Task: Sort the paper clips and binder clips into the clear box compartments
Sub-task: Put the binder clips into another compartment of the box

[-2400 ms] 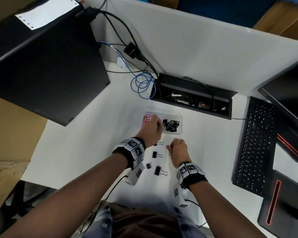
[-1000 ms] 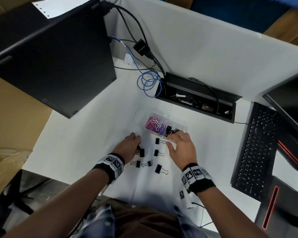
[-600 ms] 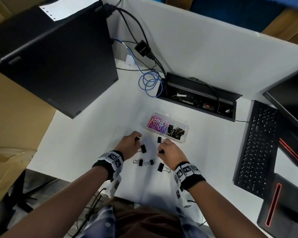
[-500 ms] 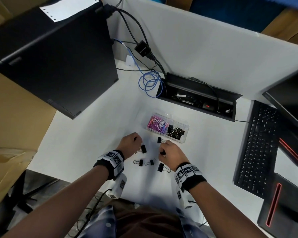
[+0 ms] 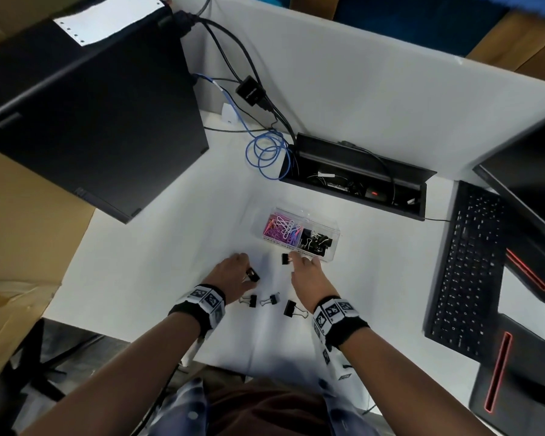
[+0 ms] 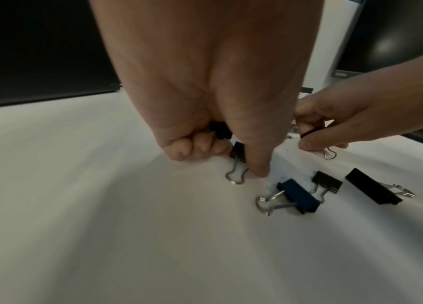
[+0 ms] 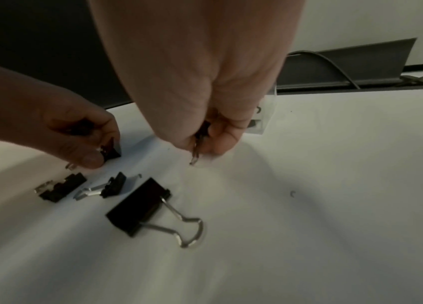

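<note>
The clear box [image 5: 333, 253] stands mid-table, with coloured paper clips [image 5: 280, 229] in its left compartment and black binder clips [image 5: 316, 242] in its right. My left hand [image 5: 247, 273] [image 6: 241, 162] pinches a small black binder clip [image 6: 238, 154] on the table and has another tucked in its curled fingers. My right hand [image 5: 299, 261] [image 7: 205, 144] pinches a binder clip [image 7: 203, 130] just in front of the box. One more clip [image 5: 284, 259] lies beside its fingertips. Three loose binder clips [image 5: 272, 299] lie between my wrists.
A black computer tower [image 5: 92, 114] stands at the left and an open cable tray [image 5: 353, 180] behind the box. A keyboard [image 5: 463, 275] and monitors are at the right. Blue and black cables [image 5: 265, 152] trail at the back.
My right hand has lifted one clip off the table and shifted forward toward the box. My left hand has closed on the clip that lay beside it.
</note>
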